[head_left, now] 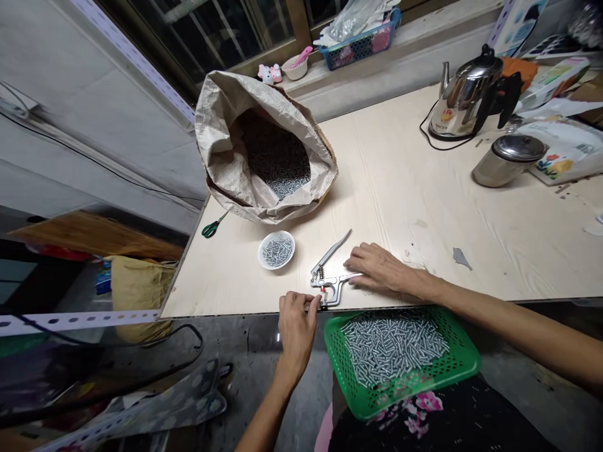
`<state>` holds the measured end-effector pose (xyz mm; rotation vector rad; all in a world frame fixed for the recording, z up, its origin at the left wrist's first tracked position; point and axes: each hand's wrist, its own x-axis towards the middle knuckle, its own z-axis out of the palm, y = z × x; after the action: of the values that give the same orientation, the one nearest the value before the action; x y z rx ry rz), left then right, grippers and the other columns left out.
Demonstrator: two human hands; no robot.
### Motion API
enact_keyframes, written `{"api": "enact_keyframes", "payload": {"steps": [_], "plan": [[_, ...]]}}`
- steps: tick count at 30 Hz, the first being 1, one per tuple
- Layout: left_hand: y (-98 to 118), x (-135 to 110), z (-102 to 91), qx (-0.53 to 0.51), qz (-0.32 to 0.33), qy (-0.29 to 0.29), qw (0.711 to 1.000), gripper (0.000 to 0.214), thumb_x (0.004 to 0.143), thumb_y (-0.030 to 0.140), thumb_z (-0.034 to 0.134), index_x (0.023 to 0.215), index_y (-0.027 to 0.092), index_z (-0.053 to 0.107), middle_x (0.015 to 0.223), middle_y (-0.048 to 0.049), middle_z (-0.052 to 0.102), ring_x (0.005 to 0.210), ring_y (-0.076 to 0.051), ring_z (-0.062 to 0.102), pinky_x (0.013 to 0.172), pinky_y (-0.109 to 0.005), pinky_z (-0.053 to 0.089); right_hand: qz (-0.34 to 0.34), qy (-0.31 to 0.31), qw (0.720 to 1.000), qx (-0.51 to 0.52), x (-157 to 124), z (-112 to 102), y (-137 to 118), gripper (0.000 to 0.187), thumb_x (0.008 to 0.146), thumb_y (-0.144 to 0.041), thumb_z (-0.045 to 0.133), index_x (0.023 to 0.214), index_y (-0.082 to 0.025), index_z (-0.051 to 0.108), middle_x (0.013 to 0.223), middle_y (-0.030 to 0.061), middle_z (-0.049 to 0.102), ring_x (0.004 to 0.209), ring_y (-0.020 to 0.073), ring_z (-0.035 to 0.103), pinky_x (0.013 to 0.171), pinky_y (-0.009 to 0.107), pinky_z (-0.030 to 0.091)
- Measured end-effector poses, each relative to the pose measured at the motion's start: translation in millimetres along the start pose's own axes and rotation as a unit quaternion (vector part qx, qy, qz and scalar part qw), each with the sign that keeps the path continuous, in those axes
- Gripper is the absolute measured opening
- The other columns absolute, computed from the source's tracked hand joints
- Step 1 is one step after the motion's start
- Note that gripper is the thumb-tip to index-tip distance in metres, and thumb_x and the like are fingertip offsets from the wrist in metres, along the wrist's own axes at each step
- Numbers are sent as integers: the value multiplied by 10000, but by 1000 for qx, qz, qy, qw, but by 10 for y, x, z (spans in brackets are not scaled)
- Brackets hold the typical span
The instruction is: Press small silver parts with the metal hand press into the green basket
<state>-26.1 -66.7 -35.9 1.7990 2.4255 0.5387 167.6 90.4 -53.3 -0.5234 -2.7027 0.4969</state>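
A metal press plier tool (330, 276) lies at the table's front edge with its upper handle raised. My left hand (296, 323) is pinched at the tool's jaw, fingers closed on something too small to make out. My right hand (377, 267) rests on the tool's lower handle, fingers curled over it. A small white dish (276, 250) of small metal pieces sits just left of the tool. On my lap, below the table edge, a green basket (452, 370) holds several small metal pieces.
A large paper sack (226, 144) of metal pieces stands open at the table's back left. Green-handled scissors (211, 227) lie by the left edge. A steel kettle (464, 94) and a lidded steel pot (509, 160) stand at the right. The wooden table (424, 188) ends at my lap.
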Motion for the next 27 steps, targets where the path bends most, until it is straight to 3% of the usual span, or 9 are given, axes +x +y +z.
{"api": "enact_keyframes", "payload": {"steps": [6,9,14,17,19,21,23,25,27], "plan": [[97,465,-73,0,-121,-245,962,320,741,466,643,603,178,622,708,-36,633,722,-181,577,579,-252,337,27,5,999,-36,-74,204,-60,67,904,-224,530,870,-178,564,866,40,563,797,180,455,691,310,327],[65,627,-124,34,-122,-294,947,228,739,367,640,610,180,628,667,-23,632,684,-170,579,558,-251,303,39,28,998,-52,-21,244,24,116,926,-219,486,832,-181,543,850,38,562,782,179,449,680,307,325],[90,469,-296,69,-46,-214,973,168,805,238,566,681,158,648,800,-58,638,806,-180,584,658,-261,374,77,74,994,-37,-13,247,207,157,945,-234,439,815,-189,515,838,43,554,772,182,447,685,310,335],[291,255,-400,-13,25,-225,974,150,830,270,580,744,183,668,807,-38,639,809,-170,582,696,-262,415,81,83,993,-24,-14,266,250,152,948,-241,423,831,-195,510,849,47,555,781,186,451,685,313,336],[372,245,-456,-39,77,-221,972,134,827,313,602,819,203,680,807,-33,643,809,-179,580,684,-270,429,81,86,993,-21,-11,275,246,158,951,-239,407,840,-199,512,851,48,556,779,187,453,684,314,335],[315,409,-500,-8,72,-148,986,167,849,324,576,884,197,678,837,-54,645,816,-196,575,684,-289,437,80,92,992,-25,-8,277,231,162,949,-233,399,848,-200,521,849,50,558,774,188,455,679,314,332],[125,705,-527,74,11,-49,996,220,888,305,503,851,176,677,867,-89,639,858,-231,565,697,-319,436,78,98,992,-32,-5,275,217,156,943,-227,407,854,-198,531,838,51,560,770,191,460,674,315,330],[-112,1027,-526,142,-55,-35,988,236,888,282,485,812,163,673,902,-119,632,931,-275,548,694,-339,434,77,105,991,-40,-3,273,207,146,935,-223,422,849,-198,537,828,50,560,767,194,465,671,316,329],[-302,1273,-496,157,-74,-43,984,224,855,261,524,709,148,650,844,-133,623,917,-294,550,673,-347,432,77,111,990,-46,-1,270,199,138,927,-220,434,843,-201,541,823,50,561,763,195,468,666,316,327]]}}
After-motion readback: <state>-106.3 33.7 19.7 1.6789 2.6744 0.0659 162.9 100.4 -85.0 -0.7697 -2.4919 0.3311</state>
